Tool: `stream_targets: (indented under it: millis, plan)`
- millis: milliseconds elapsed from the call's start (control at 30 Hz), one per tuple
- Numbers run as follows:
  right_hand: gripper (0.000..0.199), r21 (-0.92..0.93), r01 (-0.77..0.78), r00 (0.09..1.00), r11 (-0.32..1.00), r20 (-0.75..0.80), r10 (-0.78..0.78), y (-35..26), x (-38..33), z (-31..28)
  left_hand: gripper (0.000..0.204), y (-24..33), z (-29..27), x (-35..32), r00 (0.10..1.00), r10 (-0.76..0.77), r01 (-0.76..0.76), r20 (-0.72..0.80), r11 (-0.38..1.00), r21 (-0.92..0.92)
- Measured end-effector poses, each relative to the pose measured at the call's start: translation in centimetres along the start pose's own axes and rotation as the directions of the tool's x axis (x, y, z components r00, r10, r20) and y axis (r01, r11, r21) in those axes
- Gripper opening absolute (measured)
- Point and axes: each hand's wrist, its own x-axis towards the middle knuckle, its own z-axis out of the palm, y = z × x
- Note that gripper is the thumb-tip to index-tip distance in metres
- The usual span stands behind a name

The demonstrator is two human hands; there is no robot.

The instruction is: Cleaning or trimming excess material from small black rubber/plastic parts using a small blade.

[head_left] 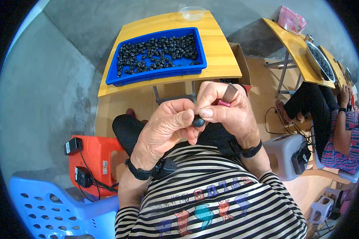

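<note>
Black piece pinched in left hand; right hand clasps tool.

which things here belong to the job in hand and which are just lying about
Seems part of the job:
round black piece, between left hand and right hand
flat-bladed tool with pink band, in the right hand
blue tray of black pieces

Seems just lying about:
clear bowl
pink bag
red stool
blue chair

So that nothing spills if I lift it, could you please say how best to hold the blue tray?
I would take the blue tray by the rims at its short ends, coming from left and right: it is long, shallow and open, with loose black pieces inside, so an even hold should keep it level.
</note>
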Motion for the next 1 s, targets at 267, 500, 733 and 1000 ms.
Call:
stream_targets:
  millis: [267,500,733,1000]
  plan:
    - [0.015,-0.234,0.087,0.99,0.968,-0.091,-0.111,0.7,-0.4,0.7,0.023,-0.2,0.1,-0.2,0.999,0.028,-0.032,-0.027,0.983,-0.183]
    - [0.022,-0.625,0.197,0.951,0.755,-0.066,-0.302,0.1,-0.4,1.6,0.017,-0.3,0.6,-0.6,0.971,0.137,-0.145,-0.194,0.989,-0.029]
    - [0.008,-0.05,-0.003,0.991,0.999,-0.136,-0.004,0.7,-0.8,1.0,0.018,-0.8,0.0,-0.7,0.993,0.068,-0.08,-0.099,0.989,-0.123]
    - [0.012,-0.052,-0.043,0.989,0.998,-0.145,0.035,0.7,-1.0,0.8,0.017,-1.0,-0.2,-0.2,0.999,0.03,-0.036,-0.032,0.981,-0.191]
